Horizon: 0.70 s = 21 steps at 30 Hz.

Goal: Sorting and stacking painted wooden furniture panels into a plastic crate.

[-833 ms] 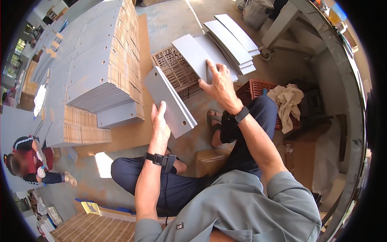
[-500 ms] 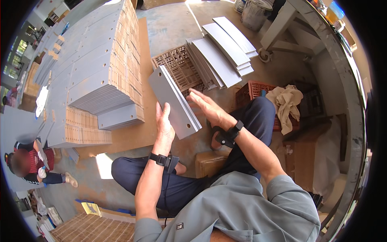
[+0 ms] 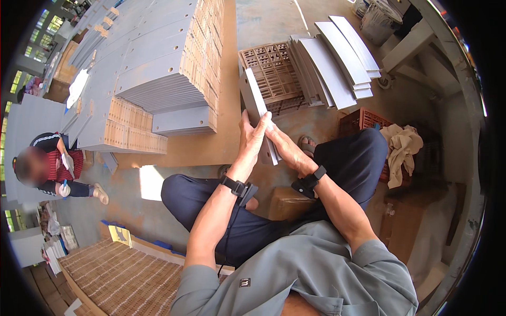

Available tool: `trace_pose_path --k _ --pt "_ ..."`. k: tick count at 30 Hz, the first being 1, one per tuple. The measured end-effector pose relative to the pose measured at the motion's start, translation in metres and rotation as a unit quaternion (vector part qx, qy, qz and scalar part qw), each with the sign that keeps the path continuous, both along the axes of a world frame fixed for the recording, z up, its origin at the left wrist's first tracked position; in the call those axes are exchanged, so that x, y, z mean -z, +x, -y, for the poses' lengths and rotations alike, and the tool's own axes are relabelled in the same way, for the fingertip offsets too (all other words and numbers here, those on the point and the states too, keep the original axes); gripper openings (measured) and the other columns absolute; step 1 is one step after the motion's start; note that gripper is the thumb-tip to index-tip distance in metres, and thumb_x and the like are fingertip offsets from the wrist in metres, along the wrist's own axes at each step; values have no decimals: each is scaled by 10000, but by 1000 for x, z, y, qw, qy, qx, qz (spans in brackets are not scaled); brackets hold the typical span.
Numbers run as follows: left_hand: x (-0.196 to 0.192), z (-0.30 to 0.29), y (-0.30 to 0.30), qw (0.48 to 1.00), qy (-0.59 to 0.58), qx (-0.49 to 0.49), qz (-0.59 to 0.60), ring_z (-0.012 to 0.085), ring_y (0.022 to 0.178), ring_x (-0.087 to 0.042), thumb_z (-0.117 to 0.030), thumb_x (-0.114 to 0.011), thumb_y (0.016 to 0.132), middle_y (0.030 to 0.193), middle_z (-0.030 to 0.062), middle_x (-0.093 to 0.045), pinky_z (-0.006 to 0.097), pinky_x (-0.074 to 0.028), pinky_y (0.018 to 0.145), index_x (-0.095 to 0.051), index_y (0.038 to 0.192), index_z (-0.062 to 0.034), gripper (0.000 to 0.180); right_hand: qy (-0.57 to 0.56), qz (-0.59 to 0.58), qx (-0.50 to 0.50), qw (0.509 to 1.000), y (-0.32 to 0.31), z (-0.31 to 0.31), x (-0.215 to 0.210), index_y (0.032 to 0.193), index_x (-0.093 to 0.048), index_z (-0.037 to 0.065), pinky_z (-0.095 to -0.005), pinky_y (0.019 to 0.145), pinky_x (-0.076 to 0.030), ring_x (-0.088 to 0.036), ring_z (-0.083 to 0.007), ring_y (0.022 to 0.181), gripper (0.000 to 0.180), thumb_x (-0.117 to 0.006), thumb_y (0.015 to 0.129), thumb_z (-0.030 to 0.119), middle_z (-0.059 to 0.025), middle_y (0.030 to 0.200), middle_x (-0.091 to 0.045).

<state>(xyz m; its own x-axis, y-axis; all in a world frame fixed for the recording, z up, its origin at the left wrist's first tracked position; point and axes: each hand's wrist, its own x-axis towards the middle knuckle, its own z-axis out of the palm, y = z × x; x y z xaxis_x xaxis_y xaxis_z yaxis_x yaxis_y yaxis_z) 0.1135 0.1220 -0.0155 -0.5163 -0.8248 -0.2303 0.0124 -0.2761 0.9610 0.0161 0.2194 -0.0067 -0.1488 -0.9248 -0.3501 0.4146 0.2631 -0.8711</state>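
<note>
A small stack of grey boards (image 3: 252, 97) with round holes near the ends stands tilted on edge in front of me. My left hand (image 3: 252, 138) is closed round the near left side of the boards, its thumb over their upper edge. Against their right side presses my right hand (image 3: 284, 146), so the boards are clasped between the two; some of its fingers are hidden. Just beyond the boards lies a brown plastic crate (image 3: 271, 66), upside down or on its side. Several loose grey panels (image 3: 327, 73) lean in a row on its right.
Large stacks of grey boards (image 3: 150, 71) stand on a brown sheet (image 3: 227, 63) at the left. A red crate (image 3: 350, 120) with a beige cloth (image 3: 401, 150) is by my right knee. Another person (image 3: 52, 163) works at far left. A woven mat (image 3: 118, 276) lies at lower left.
The boards have turned from showing their broad face to standing more on edge. My right hand has moved from beside them to pressing against them. The whole view has shifted.
</note>
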Motion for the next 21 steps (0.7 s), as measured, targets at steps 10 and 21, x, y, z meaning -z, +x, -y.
trace_pose_path --k 10,21 --pt "6 13 14 973 182 -128 -62 149 997 -564 -410 -679 939 1165 55 -532 352 -514 821 -448 1403 -72 618 11 -500 142 854 -13 34 21 1509 -418 146 -491 1036 -401 -463 -413 1228 734 -678 896 457 -262 1349 -468" --pt "6 24 17 963 192 -149 -117 169 903 -632 -419 -663 949 1106 83 -568 345 -576 772 -491 1254 -57 504 172 -695 70 694 -36 40 62 1466 -444 223 -554 953 -414 -446 -416 1235 771 -784 787 357 -200 1381 -443"
